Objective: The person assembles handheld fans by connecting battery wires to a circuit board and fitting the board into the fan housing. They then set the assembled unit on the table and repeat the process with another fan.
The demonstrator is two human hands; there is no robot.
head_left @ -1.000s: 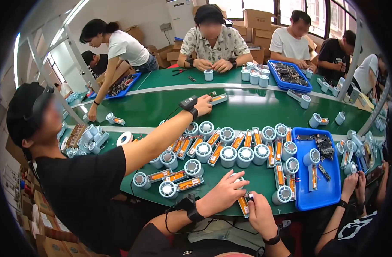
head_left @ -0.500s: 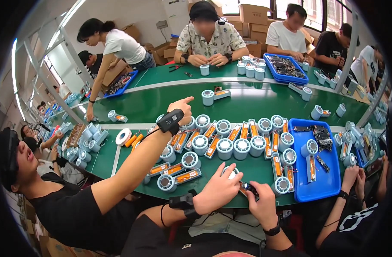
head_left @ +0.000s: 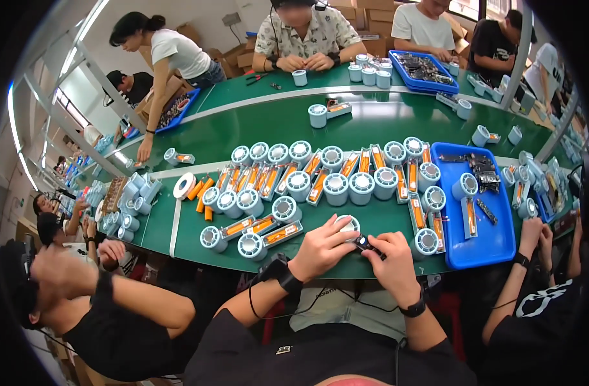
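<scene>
Close to the table's near edge, my left hand [head_left: 321, 248] is closed around a light-blue fan housing [head_left: 350, 224], whose round head shows past the fingers. My right hand [head_left: 392, 262] pinches a small dark circuit board [head_left: 366, 245] against the housing's handle end. The fingers hide most of that handle. Beyond my hands stand several similar housings [head_left: 336, 184] with round slotted heads and open handles. Orange battery cells [head_left: 316, 188] lie in many of those handles.
To the right, a blue tray [head_left: 458, 254] holds circuit boards [head_left: 481, 168] and one housing. A white tape roll [head_left: 184, 186] and loose orange cells [head_left: 196, 190] lie left. A co-worker's raised arm [head_left: 149, 299] is close on my left. Other people sit across the green table [head_left: 256, 122].
The co-worker on the left has drawn back the arm that reached over the table. My view has tilted down. My hands keep hold of the housing and the board.
</scene>
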